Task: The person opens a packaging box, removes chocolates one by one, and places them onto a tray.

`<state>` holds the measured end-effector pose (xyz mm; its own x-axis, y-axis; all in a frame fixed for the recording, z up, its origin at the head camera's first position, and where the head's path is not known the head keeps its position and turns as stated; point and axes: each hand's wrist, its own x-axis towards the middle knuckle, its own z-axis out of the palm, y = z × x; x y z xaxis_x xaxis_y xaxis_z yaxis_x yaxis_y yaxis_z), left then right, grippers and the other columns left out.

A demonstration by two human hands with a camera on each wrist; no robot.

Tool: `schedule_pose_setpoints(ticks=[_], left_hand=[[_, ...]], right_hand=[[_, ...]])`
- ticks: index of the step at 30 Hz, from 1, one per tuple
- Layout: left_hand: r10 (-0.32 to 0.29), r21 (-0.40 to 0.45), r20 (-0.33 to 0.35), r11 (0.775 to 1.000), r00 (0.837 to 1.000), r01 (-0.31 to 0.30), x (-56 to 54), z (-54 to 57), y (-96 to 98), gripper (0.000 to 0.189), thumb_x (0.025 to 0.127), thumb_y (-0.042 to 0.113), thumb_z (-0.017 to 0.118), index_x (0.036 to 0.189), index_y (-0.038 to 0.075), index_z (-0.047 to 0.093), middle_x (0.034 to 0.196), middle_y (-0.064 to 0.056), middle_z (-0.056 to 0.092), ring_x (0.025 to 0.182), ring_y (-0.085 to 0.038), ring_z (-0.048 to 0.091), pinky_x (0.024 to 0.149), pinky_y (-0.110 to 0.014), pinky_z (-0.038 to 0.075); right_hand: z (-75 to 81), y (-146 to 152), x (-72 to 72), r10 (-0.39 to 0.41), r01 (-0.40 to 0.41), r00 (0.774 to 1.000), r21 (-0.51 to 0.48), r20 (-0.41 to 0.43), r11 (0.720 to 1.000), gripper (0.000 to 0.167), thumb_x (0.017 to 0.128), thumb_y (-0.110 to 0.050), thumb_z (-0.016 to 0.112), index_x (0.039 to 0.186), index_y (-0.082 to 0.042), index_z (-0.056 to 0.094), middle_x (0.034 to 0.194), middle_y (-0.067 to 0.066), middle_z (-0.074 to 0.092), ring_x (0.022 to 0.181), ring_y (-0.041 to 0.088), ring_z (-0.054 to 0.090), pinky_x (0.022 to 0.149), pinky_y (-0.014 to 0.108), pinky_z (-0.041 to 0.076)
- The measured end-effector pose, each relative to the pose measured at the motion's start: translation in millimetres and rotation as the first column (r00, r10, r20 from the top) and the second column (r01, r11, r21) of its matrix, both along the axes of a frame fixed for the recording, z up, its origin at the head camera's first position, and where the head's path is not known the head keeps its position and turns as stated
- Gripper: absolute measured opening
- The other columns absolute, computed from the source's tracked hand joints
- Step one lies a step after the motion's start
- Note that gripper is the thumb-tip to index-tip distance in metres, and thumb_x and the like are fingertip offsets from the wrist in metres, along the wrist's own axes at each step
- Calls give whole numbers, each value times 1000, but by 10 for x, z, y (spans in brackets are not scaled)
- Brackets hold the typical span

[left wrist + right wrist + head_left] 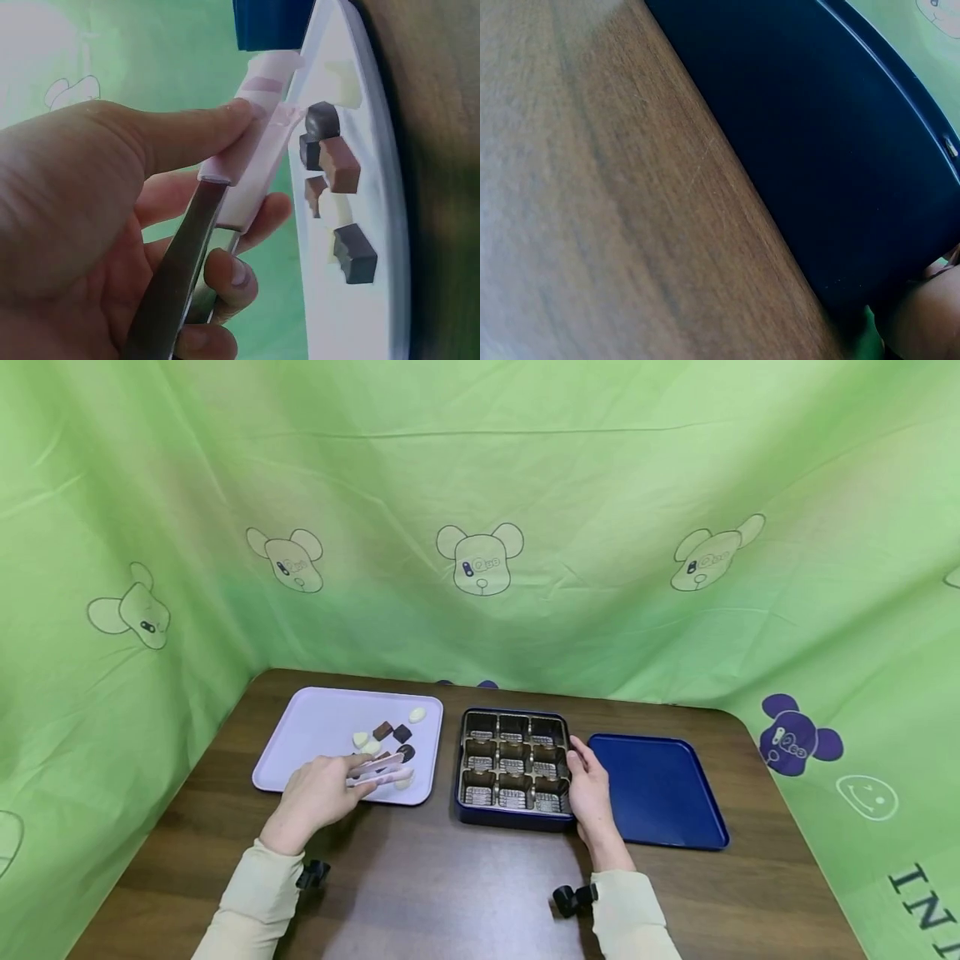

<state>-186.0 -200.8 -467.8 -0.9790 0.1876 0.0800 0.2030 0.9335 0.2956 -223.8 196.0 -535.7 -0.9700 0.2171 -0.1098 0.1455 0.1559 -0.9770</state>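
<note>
My left hand (322, 793) grips tongs (381, 768) with metal arms and pale pink tips, over the right part of a pale lilac tray (307, 727). In the left wrist view, the thumb presses on one pink sleeve of the tongs (244, 142), and no piece shows between the tips. Close by on the tray lie several chocolates, among them a brown block (341, 165), a dark block (356, 253) and a white piece (417, 715). My right hand (592, 789) holds the right side of a dark blue box (510, 817), thumb near its rim.
A gold-brown divided insert (513, 768) with several compartments sits in the box. Right of it, a flat blue lid (660, 789) lies on the wooden table (450, 893). A green patterned curtain (480, 635) hangs behind the table.
</note>
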Motion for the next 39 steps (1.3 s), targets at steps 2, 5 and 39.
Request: schedule_pose_setpoints(ticks=[2, 5, 39], left_hand=[[-4, 15, -24, 1000, 1000, 4, -4, 26, -9, 42, 88, 37, 78, 124, 16, 74, 102, -18, 74, 77, -34, 68, 58, -49, 49], [3, 45, -53, 999, 999, 0, 14, 68, -22, 41, 88, 37, 77, 123, 16, 74, 101, -17, 74, 69, -27, 62, 52, -43, 44], [-114, 60, -114, 991, 987, 122, 559, -561, -96, 38, 77, 23, 87, 114, 19, 77, 99, 5, 76, 84, -18, 58, 71, -38, 45]], right_hand=[[1, 2, -4, 0, 0, 1000, -2, -6, 1000, 48, 110, -23, 41, 156, -9, 37, 158, 19, 38, 145, 32, 34, 118, 46, 26], [-10, 5, -13, 9, -9, 1000, 8, -13, 1000, 48, 111, -23, 41, 156, -10, 37, 160, 18, 35, 148, 32, 31, 120, 47, 24], [11, -1, 15, -4, 4, 1000, -1, -1, 1000, 48, 111, -24, 40, 156, -9, 36, 158, 18, 37, 144, 32, 35, 118, 46, 27]])
